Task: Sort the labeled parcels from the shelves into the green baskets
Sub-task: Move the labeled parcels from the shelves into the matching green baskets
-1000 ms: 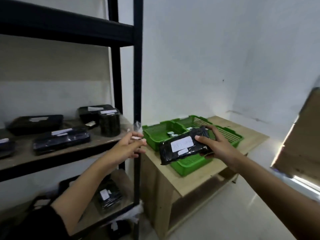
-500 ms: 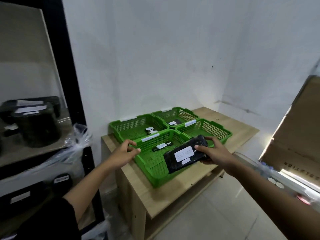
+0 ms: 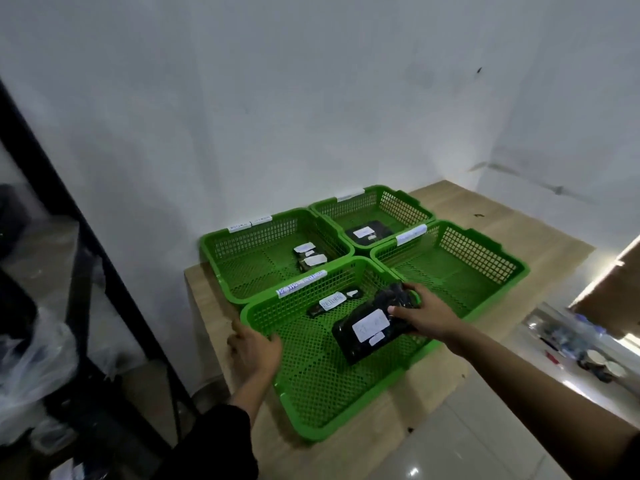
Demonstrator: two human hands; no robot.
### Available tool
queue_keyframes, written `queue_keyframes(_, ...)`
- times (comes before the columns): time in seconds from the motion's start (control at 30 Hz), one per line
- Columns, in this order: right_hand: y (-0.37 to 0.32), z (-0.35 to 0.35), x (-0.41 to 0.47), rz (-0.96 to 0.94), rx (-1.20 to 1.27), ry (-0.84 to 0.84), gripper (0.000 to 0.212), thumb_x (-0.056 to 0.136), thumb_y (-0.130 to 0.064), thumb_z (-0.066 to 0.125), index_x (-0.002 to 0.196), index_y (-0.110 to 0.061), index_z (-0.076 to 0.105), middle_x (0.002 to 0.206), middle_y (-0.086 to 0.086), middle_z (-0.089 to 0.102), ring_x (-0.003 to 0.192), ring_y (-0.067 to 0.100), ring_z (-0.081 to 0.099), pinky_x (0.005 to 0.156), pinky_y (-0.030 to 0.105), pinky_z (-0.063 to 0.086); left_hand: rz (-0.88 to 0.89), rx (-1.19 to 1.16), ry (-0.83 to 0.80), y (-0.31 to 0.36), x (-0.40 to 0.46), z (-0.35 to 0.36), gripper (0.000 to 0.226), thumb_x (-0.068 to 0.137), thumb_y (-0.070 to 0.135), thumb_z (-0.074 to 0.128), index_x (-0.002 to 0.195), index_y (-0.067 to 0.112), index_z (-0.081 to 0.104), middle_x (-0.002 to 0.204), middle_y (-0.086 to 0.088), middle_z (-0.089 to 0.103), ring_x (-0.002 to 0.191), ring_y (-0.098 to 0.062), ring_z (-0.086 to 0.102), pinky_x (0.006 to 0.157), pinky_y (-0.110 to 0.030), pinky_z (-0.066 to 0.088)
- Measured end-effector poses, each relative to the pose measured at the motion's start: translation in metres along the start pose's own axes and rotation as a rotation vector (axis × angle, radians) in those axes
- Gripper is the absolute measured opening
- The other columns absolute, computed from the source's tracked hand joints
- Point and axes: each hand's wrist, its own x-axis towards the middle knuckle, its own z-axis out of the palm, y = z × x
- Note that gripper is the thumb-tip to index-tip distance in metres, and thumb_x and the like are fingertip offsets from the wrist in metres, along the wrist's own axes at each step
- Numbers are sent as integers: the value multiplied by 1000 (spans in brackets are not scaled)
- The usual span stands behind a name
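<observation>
The right hand [image 3: 427, 315] is holding a black plastic-wrapped parcel with a white paper label [image 3: 372, 329] just above the floor of the near green plastic mesh basket [image 3: 311, 382], low in the centre of the frame. Its fingers [image 3: 398, 310] are curling round the parcel's far end. The left hand [image 3: 258, 351] is resting on that basket's left rim, fingers loosely bent; whether they are gripping the rim I cannot tell.

The risk, as I judge it, is misplacing: the parcel's label is blurring past reading, so it could be going into the wrong basket. A careless release could also be knocking the small labelled black parcel [image 3: 332, 301] lying further back in the same basket.

Of the other baskets on the pale wooden surface [image 3: 540, 237], the upper-left basket [image 3: 242, 268] is holding small labelled packets [image 3: 310, 256], the far basket [image 3: 408, 206] is holding one flat black labelled parcel [image 3: 369, 232], and the right-hand basket [image 3: 485, 271] is showing nothing inside.
</observation>
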Motion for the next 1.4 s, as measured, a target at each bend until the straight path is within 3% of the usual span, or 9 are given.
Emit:
queue_keyframes(0.1, 8, 11, 35, -15, -118, -40, 66, 82, -30, 71, 140, -17, 40, 122, 6, 59, 101, 24, 63, 83, 39, 55, 15, 7, 40, -4, 1, 6, 69, 80, 25, 63, 135, 9, 24, 123, -26, 49, 111, -44, 53, 88, -46, 46)
queue_keyframes(0.17, 14, 19, 56, -24, -185, -61, 56, 84, -33, 69, 133, -14, 49, 113, 3, 62, 101, 23, 61, 91, 36, 50, 33, 15, 65, -5, 1, 5, 67, 80, 27, 62, 135, 15, 25, 120, -22, 52, 108, -40, 55, 84, -43, 47)
queue_keyframes(0.3, 26, 31, 84, -103, -500, -9, 42, 90, -48, 54, 113, -13, 60, 109, 12, 64, 101, 30, 57, 84, 33, 47, 73, -15, 90, -9, 3, 7, 69, 79, 28, 65, 135, 17, 25, 118, -19, 57, 105, -37, 58, 84, -42, 49)
queue_keyframes(0.43, 35, 32, 94, -229, -712, 45, 48, 92, -48, 47, 126, -14, 46, 121, 13, 49, 103, 35, 56, 85, 42, 46, 72, 14, 116, -8, 1, 6, 67, 80, 31, 65, 134, 20, 26, 119, -15, 59, 104, -35, 60, 84, -41, 49)
queue_keyframes(0.57, 41, 28, 96, -586, -902, 107, 60, 87, -55, 50, 135, -20, 41, 129, 12, 44, 105, 29, 54, 73, 39, 52, 38, 45, 108, -6, 1, 6, 65, 80, 36, 63, 132, 26, 24, 115, -13, 61, 99, -34, 61, 82, -46, 52)
queue_keyframes(0.67, 51, 29, 104, -887, -1089, -83, 70, 70, -64, 61, 127, -26, 51, 123, 5, 57, 103, 24, 58, 73, 38, 53, 11, 82, 113, -4, 0, 6, 64, 82, 35, 62, 134, 25, 26, 117, -11, 61, 99, -33, 61, 82, -41, 51)
queue_keyframes(0.87, 52, 28, 121, -979, -1092, -244, 71, 52, -39, 87, 116, -31, 58, 115, -1, 64, 97, 24, 64, 67, 40, 54, -49, 129, 105, -4, 2, 6, 60, 83, 37, 61, 131, 18, 31, 119, -12, 60, 104, -32, 60, 87, -43, 50)
queue_keyframes(1.3, 54, 22, 122, -960, -1153, -292, 77, 51, -42, 87, 119, -30, 53, 118, 1, 63, 98, 24, 61, 61, 42, 56, -27, 183, 99, -5, 6, 6, 57, 83, 35, 61, 129, 16, 34, 117, -13, 59, 104, -33, 59, 86, -41, 49)
queue_keyframes(1.4, 50, 21, 120, -909, -1170, -310, 78, 59, -42, 84, 125, -32, 45, 126, 1, 60, 106, 25, 59, 70, 46, 55, -31, 200, 101, -4, 5, 6, 56, 84, 35, 59, 129, 16, 33, 111, -12, 59, 99, -33, 60, 80, -39, 50)
